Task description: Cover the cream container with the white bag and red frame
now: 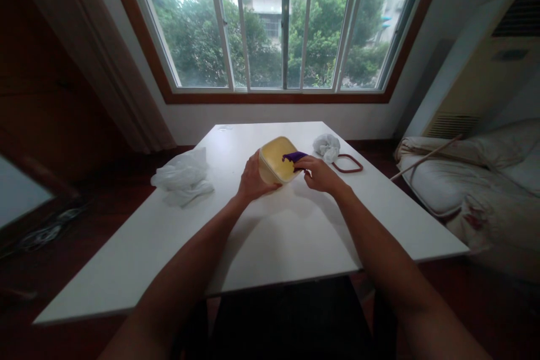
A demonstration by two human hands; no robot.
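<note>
Tilted over the white table [291,236] is a yellowish square container [274,153], its open top or lid face turned partly up. My left hand [253,176] grips it from the left side and underneath, fingers closed round its wall. At its right edge, my right hand [315,171] is closed on a purple cloth [294,156], which lies against the yellow surface. Some of the right fingers are hidden behind the cloth and the container's edge.
A crumpled clear plastic bag [183,174] lies on the table's left part. Toward the back right are a bunched whitish bag [327,147] and a reddish-brown square ring [348,163]. A window [278,28] is behind the table; a cushioned seat [442,174] with a stick stands right.
</note>
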